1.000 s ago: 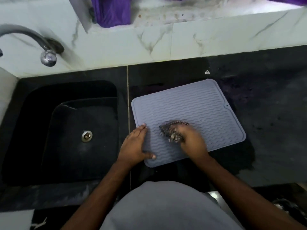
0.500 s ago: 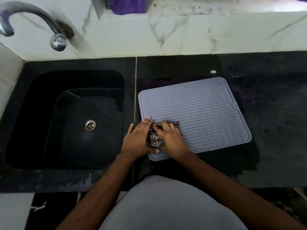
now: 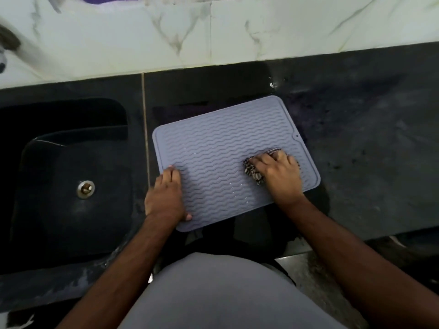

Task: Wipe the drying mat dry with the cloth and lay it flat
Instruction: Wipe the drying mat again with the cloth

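Note:
A grey ribbed drying mat [image 3: 221,148] lies flat on the black counter, turned a little clockwise. My left hand [image 3: 166,195] rests flat on the mat's near left edge, fingers straight, thumb on the mat. My right hand [image 3: 280,174] presses a bunched, dark patterned cloth [image 3: 253,172] onto the right part of the mat, with fingers curled over it. Most of the cloth is hidden under that hand.
A black sink [image 3: 71,186] with a metal drain [image 3: 86,189] sits left of the mat. A white marble backsplash [image 3: 237,32] runs along the back. The dark counter [image 3: 368,150] stretches to the right, with wet patches around the mat.
My right hand has slid the cloth from the mat's near left corner across to its right side. My left hand has stayed on the left edge. The camera has shifted right.

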{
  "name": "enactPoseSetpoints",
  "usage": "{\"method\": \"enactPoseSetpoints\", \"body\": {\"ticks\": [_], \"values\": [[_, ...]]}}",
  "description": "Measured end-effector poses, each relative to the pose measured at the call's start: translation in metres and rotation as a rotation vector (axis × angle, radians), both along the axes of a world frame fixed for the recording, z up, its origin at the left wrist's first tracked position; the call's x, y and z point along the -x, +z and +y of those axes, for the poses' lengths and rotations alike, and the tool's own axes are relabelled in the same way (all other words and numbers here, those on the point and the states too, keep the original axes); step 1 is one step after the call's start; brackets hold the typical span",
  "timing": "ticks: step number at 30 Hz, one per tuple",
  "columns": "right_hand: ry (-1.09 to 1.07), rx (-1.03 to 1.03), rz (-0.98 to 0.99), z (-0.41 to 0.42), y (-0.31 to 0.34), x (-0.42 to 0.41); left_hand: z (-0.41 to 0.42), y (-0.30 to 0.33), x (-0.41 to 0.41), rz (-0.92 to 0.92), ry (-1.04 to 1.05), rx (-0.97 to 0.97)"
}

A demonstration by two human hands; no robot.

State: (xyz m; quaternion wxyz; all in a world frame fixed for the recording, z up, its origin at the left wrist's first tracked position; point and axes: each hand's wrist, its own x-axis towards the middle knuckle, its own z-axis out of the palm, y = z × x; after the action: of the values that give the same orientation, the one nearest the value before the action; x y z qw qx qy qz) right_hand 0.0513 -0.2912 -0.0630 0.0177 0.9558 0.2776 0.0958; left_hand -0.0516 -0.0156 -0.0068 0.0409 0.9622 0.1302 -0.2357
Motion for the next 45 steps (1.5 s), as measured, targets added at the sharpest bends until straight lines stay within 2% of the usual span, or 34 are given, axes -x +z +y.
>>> {"method": "enactPoseSetpoints", "body": {"ticks": [3,7,11,13,15,18,20,23,28,39,45], "values": [[-0.080,0.021,-0.016,-0.026,0.003,-0.014,-0.002,0.000,-0.003,0.015,0.004,0.007],[-0.232,0.058,0.059,-0.047,0.017,-0.029,-0.002,0.001,-0.003,0.020,0.001,0.011],[-0.456,0.066,0.102,-0.025,0.037,-0.026,-0.004,0.002,-0.002,0.000,-0.027,-0.003],[-0.511,-0.004,0.122,-0.003,0.050,-0.018,-0.003,0.000,0.000,-0.010,-0.020,0.025],[-0.411,-0.168,0.178,0.022,0.058,0.001,0.000,-0.001,0.002,0.004,-0.020,0.071],[-0.052,-0.369,0.302,0.073,0.055,0.044,0.004,-0.002,0.005,0.021,-0.025,0.114],[0.140,-0.319,0.318,0.106,0.035,0.075,0.007,-0.004,0.008,-0.001,-0.039,0.121],[0.245,-0.233,0.301,0.123,0.005,0.101,0.009,-0.008,0.009,-0.066,-0.056,0.106],[0.245,-0.165,0.249,0.105,-0.005,0.091,0.008,-0.011,0.006,0.034,-0.036,0.114],[-0.030,-0.226,0.124,0.056,-0.003,0.047,-0.006,-0.007,-0.004,0.178,0.005,0.006],[-0.156,-0.247,0.141,0.017,0.003,0.021,-0.022,-0.009,-0.018,0.270,0.003,-0.105]]}}
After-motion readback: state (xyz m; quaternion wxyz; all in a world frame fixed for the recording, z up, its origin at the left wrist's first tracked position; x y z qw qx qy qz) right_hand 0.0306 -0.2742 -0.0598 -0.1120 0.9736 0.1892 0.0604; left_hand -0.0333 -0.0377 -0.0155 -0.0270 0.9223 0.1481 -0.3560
